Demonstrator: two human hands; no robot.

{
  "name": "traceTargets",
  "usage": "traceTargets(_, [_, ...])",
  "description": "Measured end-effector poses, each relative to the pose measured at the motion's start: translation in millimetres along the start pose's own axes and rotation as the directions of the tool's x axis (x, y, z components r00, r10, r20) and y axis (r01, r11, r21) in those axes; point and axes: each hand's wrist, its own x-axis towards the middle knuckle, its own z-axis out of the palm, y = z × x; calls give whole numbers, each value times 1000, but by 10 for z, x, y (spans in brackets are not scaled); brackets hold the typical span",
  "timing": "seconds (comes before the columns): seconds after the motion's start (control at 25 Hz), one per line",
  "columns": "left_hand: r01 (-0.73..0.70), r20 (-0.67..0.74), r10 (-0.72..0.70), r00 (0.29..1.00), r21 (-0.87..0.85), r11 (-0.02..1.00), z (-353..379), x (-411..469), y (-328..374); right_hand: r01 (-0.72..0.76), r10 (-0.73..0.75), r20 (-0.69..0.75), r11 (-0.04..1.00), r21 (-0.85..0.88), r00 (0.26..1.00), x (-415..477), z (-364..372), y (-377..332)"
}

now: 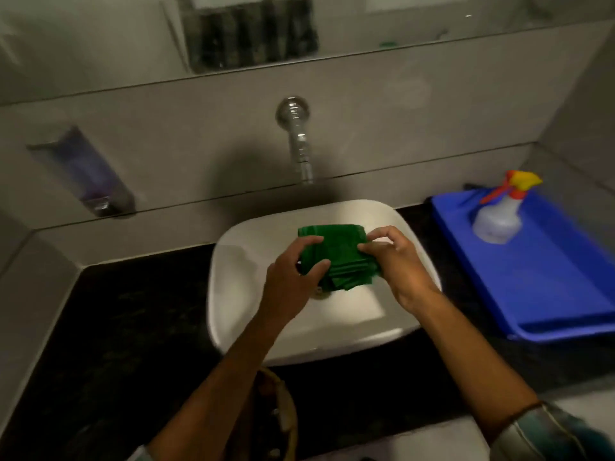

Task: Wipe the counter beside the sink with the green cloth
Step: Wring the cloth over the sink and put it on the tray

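Observation:
A folded green cloth (336,254) is held over the white sink basin (253,247) in the middle of the view. My left hand (293,277) grips its left edge, thumb on top. My right hand (396,261) pinches its right side with the fingertips. The black counter (133,327) stretches to the left of the sink and continues as a narrower strip on the right.
A chrome tap (299,141) juts from the wall above the basin. A blue tray (539,281) on the right counter carries a spray bottle (499,214). A soap dispenser (90,174) hangs on the wall at left. Tiled walls enclose both ends.

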Motion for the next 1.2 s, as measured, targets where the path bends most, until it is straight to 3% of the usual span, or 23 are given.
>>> traceTargets(0.08, [-110,62,102,993,149,983,730,244,271,44,-83,-202,981,-188,976,155,-700,-12])
traceTargets(0.16, [-182,196,140,970,215,959,1479,365,504,-2,-133,-326,925,-381,936,260,-1388,38])
traceTargets(0.32, [-266,448,78,891,374,888,2826,361,785,-171,-143,-450,792,-586,882,280,-2650,221])
traceTargets(0.52, [-363,642,38,766,382,850,3790,119,869,-309,-111,-492,654,-691,864,175,-3511,344])
traceTargets(0.64, [-386,657,67,751,356,851,3979,51,813,-321,-101,-469,602,-731,877,129,-3678,415])
traceTargets(1.0, [-407,574,131,809,385,828,3910,34,820,-328,-81,-470,612,-720,879,145,-3624,452])
traceTargets(1.2, [-421,454,204,867,449,788,3521,92,765,-254,-127,-477,715,-652,870,143,-3187,390])
